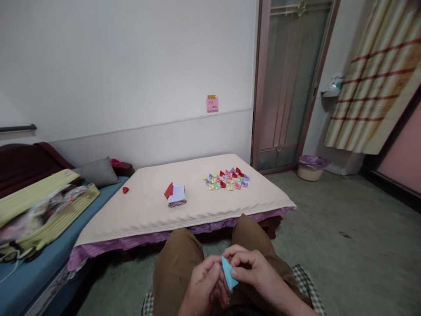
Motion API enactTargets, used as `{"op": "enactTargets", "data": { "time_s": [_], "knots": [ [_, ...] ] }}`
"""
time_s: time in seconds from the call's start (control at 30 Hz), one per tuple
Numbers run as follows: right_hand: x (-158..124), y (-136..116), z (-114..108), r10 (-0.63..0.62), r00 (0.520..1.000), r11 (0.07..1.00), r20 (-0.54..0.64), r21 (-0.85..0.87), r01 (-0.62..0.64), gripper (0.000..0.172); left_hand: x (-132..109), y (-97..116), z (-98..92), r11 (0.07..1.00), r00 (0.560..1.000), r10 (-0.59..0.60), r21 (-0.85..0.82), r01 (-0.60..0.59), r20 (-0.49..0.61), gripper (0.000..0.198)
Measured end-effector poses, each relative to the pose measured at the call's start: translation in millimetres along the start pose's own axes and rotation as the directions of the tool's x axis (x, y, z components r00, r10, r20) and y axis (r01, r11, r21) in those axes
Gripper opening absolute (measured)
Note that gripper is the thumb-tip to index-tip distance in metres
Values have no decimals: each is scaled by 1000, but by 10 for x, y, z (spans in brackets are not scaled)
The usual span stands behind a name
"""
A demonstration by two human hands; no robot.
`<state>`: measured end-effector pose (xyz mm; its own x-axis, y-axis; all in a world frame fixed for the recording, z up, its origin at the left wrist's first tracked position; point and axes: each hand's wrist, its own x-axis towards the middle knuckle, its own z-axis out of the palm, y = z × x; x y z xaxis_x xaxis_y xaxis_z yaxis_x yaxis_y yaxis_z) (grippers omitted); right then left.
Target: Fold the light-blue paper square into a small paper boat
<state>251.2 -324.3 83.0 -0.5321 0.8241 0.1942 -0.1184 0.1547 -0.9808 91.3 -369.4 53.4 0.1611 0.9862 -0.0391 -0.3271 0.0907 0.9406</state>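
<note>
A piece of folded light-blue paper (pixel 229 274) is held up over my lap, its creased edge facing me. My right hand (pixel 255 271) pinches it between thumb and fingers. On its other side, my left hand (pixel 205 283) has its fingers curled against the paper, with the fingertips partly hidden. On the cream-covered table ahead lies a stack of square paper sheets (pixel 177 195), a pale lilac one on top. A folded red paper (pixel 169 190) leans against that stack's left side. Several small folded paper pieces (pixel 226 179) in mixed colours are spread farther right.
A small red paper piece (pixel 125 190) lies near the left end of the table (pixel 148 219). To the left, an open yellow-green suitcase (pixel 62 215) rests on a blue-covered seat beside a grey cushion (pixel 98 172). A lined waste bin (pixel 311 169) stands by the sliding door.
</note>
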Motion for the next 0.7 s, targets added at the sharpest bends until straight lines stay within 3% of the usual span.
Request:
{"op": "enactTargets", "data": {
  "time_s": [0.13,0.3,0.53,0.7],
  "knots": [
    [-7,68,62,139,990,960,8,244,-136,24,24,-43,-10,982,999,-36,-185,39,23,33],
    [-14,150,120,194,978,870,73,449,-206,21,23,-79,-47,954,998,-51,-293,60,37,25],
    [5,187,70,231,967,788,108,562,-251,20,3,-67,-44,892,991,-129,-432,132,36,17],
    [9,133,79,300,947,762,111,570,-308,17,3,-23,10,846,984,-174,-516,130,-37,17]
  ]
}}
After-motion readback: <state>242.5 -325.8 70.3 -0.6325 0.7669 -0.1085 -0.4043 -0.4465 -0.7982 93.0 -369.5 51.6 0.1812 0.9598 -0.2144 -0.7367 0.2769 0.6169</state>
